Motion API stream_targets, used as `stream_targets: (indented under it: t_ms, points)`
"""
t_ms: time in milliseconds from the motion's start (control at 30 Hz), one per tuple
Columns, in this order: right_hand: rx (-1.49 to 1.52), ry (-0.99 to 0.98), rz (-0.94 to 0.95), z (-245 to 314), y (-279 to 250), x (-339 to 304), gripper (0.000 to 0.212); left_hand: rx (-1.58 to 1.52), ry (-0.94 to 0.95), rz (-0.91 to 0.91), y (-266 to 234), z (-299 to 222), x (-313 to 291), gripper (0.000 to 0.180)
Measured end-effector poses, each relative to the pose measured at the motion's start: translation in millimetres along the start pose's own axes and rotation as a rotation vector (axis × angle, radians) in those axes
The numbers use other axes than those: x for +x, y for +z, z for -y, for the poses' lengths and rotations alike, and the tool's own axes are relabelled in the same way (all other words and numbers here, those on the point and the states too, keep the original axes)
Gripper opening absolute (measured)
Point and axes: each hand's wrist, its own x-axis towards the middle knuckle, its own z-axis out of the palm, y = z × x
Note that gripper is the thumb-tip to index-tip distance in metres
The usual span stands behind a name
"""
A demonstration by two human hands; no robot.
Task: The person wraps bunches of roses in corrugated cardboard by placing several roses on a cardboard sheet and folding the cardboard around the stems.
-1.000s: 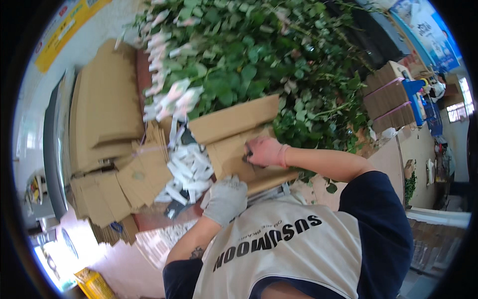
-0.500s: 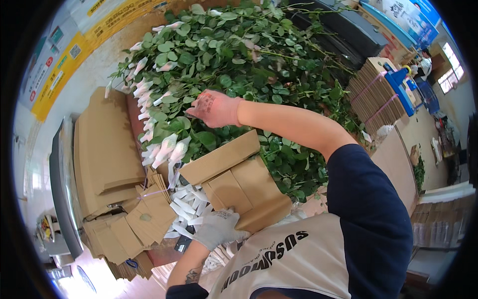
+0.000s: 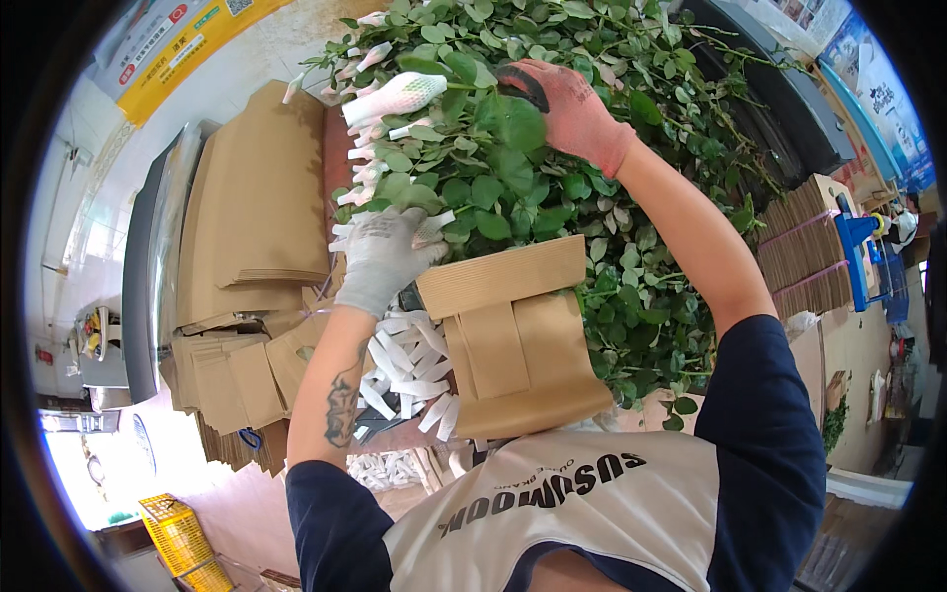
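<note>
1. I see one green-leaved rose (image 3: pixel 426 91), its bud wrapped in a tapered white mesh sleeve (image 3: pixel 387 101), just left of the right hand in its red-pink knit glove (image 3: pixel 582 113).
2. The bud end points left, tipped slightly toward the body; the long axis runs nearly crosswise to that hand.
3. My right hand's fingers are curled round the stem. The left hand in its grey-white knit glove (image 3: pixel 383 257) touches a second white-sleeved bud (image 3: pixel 432 229); I can't tell whether it grips.
4. Nearer the body than both hands: one folded brown cardboard wrap (image 3: pixel 523 345), and white strips (image 3: pixel 409 357) too overlapped to count.
</note>
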Motion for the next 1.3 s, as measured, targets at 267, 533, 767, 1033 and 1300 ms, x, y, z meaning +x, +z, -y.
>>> stream_targets:
  t_ms: [267,533,767,1033,1300]
  points:
    - [0.030,-0.044,-0.014,-9,-9,-5,0.039,-0.300,0.094,0.196,-21,4,40,0.048]
    - [-0.002,0.041,-0.005,-5,-3,-8,0.043,-0.554,0.237,0.716,-55,28,63,0.056]
    - [-0.122,0.092,-0.194,-5,-14,-2,0.057,-0.284,0.076,-0.201,-26,59,121,0.041]
    - [0.040,0.027,-0.236,-14,-29,-22,0.044,0.099,0.090,-0.129,-3,18,128,0.037]
    - [-0.034,0.027,-0.132,12,-25,-13,0.037,0.151,0.070,0.259,19,56,140,0.050]
